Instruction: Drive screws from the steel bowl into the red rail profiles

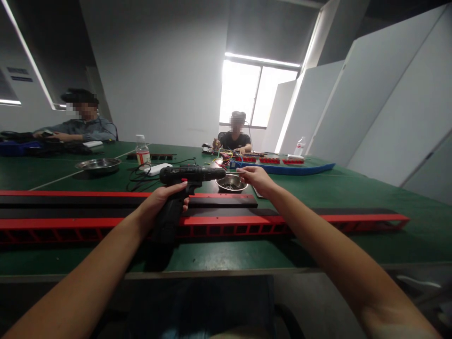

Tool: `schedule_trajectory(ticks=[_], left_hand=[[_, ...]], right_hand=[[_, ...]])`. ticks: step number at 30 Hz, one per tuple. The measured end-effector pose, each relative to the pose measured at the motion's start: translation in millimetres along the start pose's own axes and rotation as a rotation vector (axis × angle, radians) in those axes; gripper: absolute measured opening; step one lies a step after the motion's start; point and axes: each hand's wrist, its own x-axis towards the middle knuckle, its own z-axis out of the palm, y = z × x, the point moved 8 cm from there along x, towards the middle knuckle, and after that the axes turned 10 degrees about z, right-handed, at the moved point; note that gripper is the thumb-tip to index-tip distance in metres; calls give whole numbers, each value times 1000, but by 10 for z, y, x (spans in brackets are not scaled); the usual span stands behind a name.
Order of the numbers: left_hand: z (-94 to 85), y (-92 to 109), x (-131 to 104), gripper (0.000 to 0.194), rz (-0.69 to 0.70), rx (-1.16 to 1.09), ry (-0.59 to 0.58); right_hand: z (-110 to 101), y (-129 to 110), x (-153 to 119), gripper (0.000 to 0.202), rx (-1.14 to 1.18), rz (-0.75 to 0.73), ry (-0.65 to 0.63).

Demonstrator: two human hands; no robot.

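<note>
The green bench [416, 202] spans the view, and the long red-and-black rail [254, 220] on it runs from 9 to 3 o'clock. Above the rail, the black drill [176, 175] sits in the left hand [165, 194], wrapped around its grip; its barrel also lies 9 to 3, nose toward 3. The metal bowl [231, 189] is at 4 o'clock from the barrel. The right hand [259, 178], at 3 o'clock and nearer the nose, pinches what looks like a slim rod [233, 173] roughly along the barrel's axis; whether it enters the chuck, I cannot tell.
</note>
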Motion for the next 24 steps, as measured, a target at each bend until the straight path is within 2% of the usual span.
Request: schedule_trajectory(ticks=[6,11,14,17,24], left_hand=[[-52,4,17,27,14,29,40],[-60,-3,4,27,-9,29,45],[-52,0,-22,28,-24,55,55],[-35,13,-53,27,-22,74,62],[-7,13,-87,24,-40,56,76]], right_hand=[[-42,75,-70,50,167,-45,75],[-95,-36,-196,48,131,-164,114],[-85,-77,-311,44,148,-170,84],[-59,-70,-394,40,234,-120,42],[13,66,-433,30,496,120,-97]])
